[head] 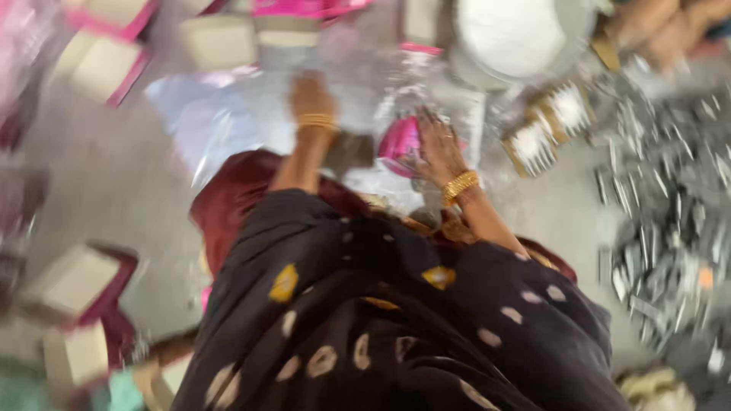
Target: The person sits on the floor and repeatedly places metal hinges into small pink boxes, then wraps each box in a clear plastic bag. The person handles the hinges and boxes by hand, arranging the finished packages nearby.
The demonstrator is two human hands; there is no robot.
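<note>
- Head view, looking straight down, and the whole frame is smeared with motion blur.
- Left hand point(311, 97) is stretched forward and away from the body, forearm running up the frame, gold bangles at the wrist; it goes into a sheet of clear crinkled plastic point(228, 114) and is half lost behind it — whether its fingers are spread or closed, I cannot tell.
- Right hand point(435, 144) reaches forward too, wrist bent, a gold bangle on it; its fingers point(426, 125) look loosely spread and lie flat, touching the right edge of a shiny pink packet point(400, 144).
- That pink packet sits between the two hands, just ahead of the lap, on the silvery plastic — rounded, glossy magenta, foil-like. Its long axis seems to run roughly up the frame, but the blur leaves that uncertain.
- Lower frame: a dark draped garment point(396, 320) with pale and yellow oval spots, over maroon cloth.
- Around: open cream boxes with pink edges point(99, 65) on the grey floor at left, a large round metal basin point(518, 34) of white stuff ahead, a heap of small silvery wrapped pieces point(670, 213) at right.
</note>
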